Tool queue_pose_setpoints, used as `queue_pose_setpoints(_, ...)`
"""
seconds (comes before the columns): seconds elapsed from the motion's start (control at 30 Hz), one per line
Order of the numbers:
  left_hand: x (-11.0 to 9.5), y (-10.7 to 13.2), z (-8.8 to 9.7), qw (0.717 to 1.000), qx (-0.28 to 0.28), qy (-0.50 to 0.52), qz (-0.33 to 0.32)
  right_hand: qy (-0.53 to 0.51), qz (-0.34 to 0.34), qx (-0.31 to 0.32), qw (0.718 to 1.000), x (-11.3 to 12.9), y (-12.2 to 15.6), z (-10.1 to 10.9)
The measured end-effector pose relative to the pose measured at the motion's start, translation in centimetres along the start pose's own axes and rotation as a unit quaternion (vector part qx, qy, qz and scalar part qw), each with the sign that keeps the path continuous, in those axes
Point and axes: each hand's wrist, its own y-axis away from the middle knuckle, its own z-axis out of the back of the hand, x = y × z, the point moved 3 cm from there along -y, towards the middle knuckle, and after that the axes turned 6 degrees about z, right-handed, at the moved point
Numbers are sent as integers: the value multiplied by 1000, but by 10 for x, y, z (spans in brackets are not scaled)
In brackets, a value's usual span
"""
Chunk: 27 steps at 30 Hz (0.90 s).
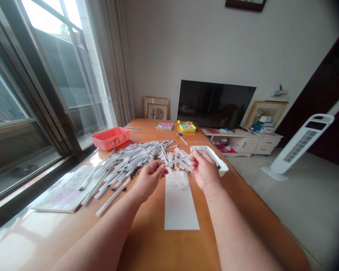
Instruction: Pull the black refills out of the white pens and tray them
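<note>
Between my two hands, a clear pen barrel (178,160) is held almost level above a strip of white paper (182,210). My left hand (152,175) pinches its left end, and my right hand (205,167) grips its right end. To the left of my left hand spreads a heap of clear pen barrels (130,160), many with black ends. Shorter clear plastic pieces (172,155) lie just beyond the held barrel. Beside my right hand stands a white tray (223,169) with dark thin pieces in it, partly covered by that hand.
A red plastic box (110,139) sits at the table's left edge, near a paper booklet (64,192). Farther back lie a colourful book (164,126) and a yellow box (187,128). The wooden table (169,252) ends at right, beyond it a white tower fan (298,146).
</note>
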Motion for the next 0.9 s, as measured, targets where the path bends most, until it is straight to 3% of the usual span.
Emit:
queue_pose_setpoints(0.1, -3, 0, 0, 999, -19, 25, 9, 7, 14, -17, 1000, 6, -6, 7)
queue_pose_setpoints(0.23, -3, -2, 6, 998, -64, 20, 12, 46, 88, -103, 990, 21, -24, 35)
queue_pose_setpoints(0.37, 6, -9, 17, 994, -112, -16, -5, 152, 176, -229, 945, 30, -45, 76)
queue_pose_setpoints(0.43, 11, -13, 22, 992, -121, -34, -11, 207, 206, -252, 923, 29, -53, 92)
queue_pose_setpoints(0.57, 18, -16, 28, 989, -135, -66, -12, 322, 198, -276, 884, 22, -60, 106)
queue_pose_setpoints(0.77, 15, -14, 27, 985, -130, -100, -48, 236, 161, -252, 925, 19, -60, 102)
queue_pose_setpoints(0.9, 14, -13, 25, 977, -129, -152, -77, 215, 179, -247, 928, 26, -56, 95)
